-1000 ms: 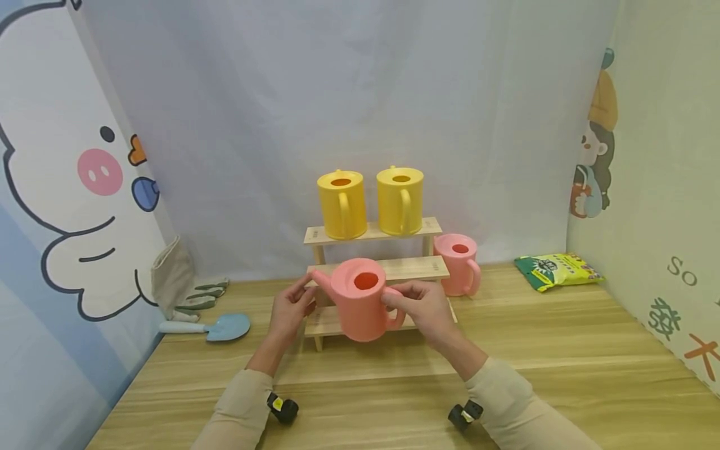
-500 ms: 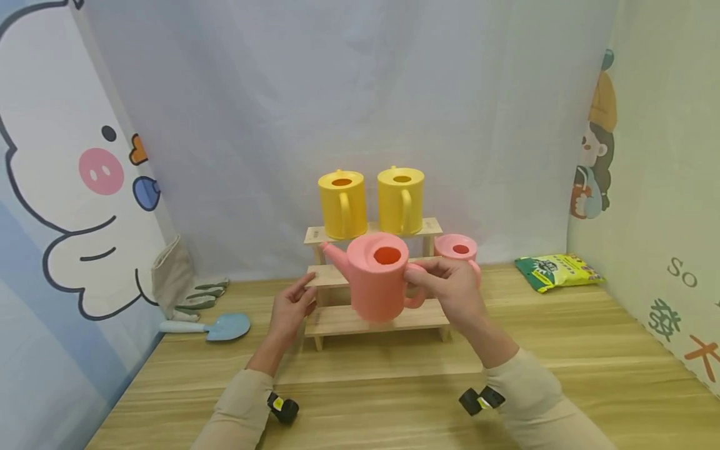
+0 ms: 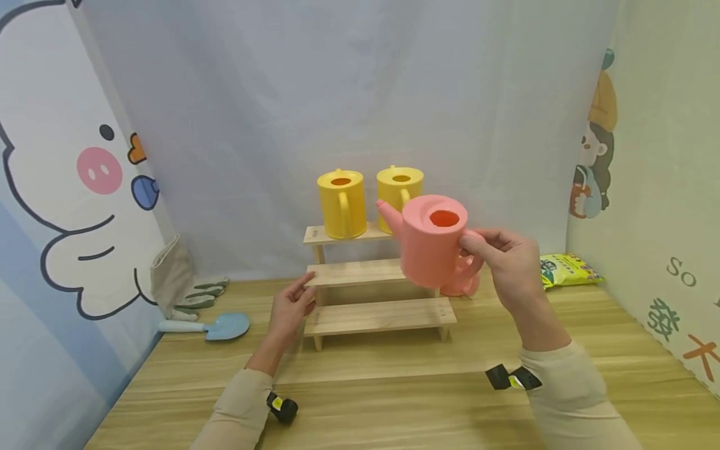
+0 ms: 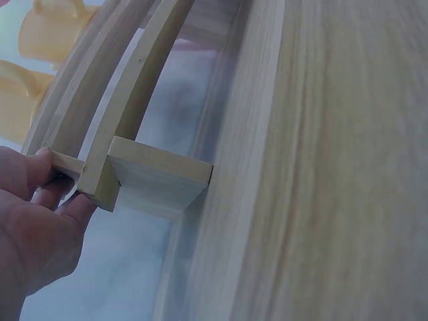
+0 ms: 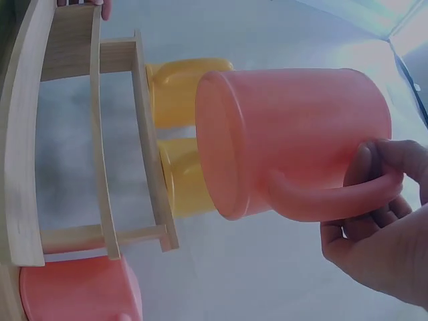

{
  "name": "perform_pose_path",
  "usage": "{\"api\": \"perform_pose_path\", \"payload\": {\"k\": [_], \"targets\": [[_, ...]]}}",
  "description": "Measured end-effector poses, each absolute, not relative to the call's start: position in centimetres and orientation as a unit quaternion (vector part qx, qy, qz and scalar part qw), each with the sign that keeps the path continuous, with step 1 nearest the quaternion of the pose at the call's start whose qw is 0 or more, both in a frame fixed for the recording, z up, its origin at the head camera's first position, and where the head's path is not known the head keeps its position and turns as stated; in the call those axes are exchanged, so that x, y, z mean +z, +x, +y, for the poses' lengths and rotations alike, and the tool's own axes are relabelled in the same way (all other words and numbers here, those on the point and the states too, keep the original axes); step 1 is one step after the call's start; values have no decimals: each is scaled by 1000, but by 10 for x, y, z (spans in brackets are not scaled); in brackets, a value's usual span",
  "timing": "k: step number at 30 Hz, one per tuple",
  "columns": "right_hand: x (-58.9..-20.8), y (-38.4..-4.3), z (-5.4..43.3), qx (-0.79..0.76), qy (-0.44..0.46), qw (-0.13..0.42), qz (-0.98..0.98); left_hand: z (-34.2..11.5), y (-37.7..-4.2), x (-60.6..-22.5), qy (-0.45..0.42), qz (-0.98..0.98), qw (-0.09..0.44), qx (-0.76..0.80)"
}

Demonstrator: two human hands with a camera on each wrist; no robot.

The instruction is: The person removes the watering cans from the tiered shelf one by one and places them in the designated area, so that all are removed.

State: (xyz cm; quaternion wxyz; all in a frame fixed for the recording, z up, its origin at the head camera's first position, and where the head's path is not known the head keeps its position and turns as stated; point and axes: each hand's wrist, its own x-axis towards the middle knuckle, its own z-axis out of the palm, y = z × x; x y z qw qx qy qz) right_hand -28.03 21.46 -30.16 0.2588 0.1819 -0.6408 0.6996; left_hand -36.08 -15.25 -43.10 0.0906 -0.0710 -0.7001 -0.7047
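Pink can (image 3: 432,250): it is up in the air just right of centre in the head view, with my right hand (image 3: 514,265) clamped on its handle. The can lies directly to the left of that hand in the frame, spout aimed at the upper left, its round hole facing up. In the right wrist view its body fills the upper right, and my thumb and fingers close round the handle at the right edge.

My left hand (image 3: 289,312) is left of centre in the head view, thumb and fingers pinching the left end of the stand's (image 3: 357,273) middle board, well apart from the can.

On the top board, one yellow can (image 3: 342,206) stands upright at centre; another yellow can (image 3: 389,190) stands just right of it, partly covered by the spout and body of mine. Behind the can I hold, low on its right, a second pink can (image 3: 459,289) shows only in part, so I can't be sure which way it faces.

A bright packet (image 3: 569,272) lies at the right, while a blue trowel (image 3: 227,327) and gloves (image 3: 173,281) sit at the left.
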Motion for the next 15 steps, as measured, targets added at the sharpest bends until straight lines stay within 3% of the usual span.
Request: {"api": "perform_pose_path", "payload": {"k": [15], "targets": [[-286, -272, 237, 689, 131, 388, -598, -148, -359, -428, -63, -695, 106, -709]]}}
